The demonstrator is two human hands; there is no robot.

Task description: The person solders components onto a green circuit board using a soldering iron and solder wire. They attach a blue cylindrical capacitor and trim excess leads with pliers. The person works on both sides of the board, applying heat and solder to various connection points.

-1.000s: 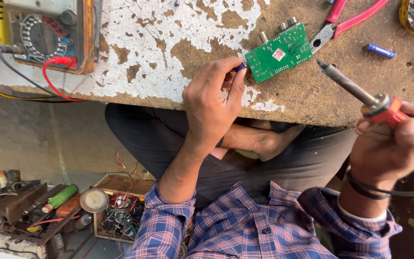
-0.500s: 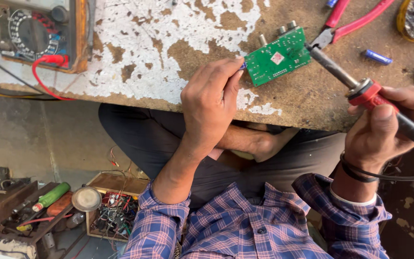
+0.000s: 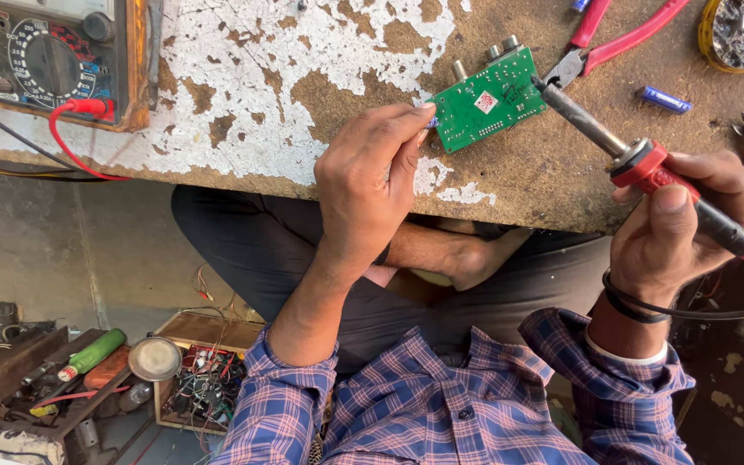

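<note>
The fingers (image 3: 408,138) of the left hand (image 3: 363,185) are pressed together and pinch the near corner of the small green circuit board (image 3: 486,102), so the board is kept flat on the worn bench top (image 3: 243,86) with its peeling white paint. Far to the left, a meter (image 3: 53,56) with a round dial is seen on the bench, and a red wire (image 3: 79,108) is plugged into it. To the right of the board, a soldering iron (image 3: 647,168) is held in the right hand (image 3: 686,228), whose fingers are curled tight round the red handle. The dark tip is laid at the right edge of the board; whether it truly touches cannot be told from this view. Red pliers (image 3: 613,34) and a small blue battery (image 3: 665,100) are seen just past the tip. For a good joint, the board should be kept very still, the tip should be rested on one spot only, and the pinching fingers should be kept well away from the hot metal.
</note>
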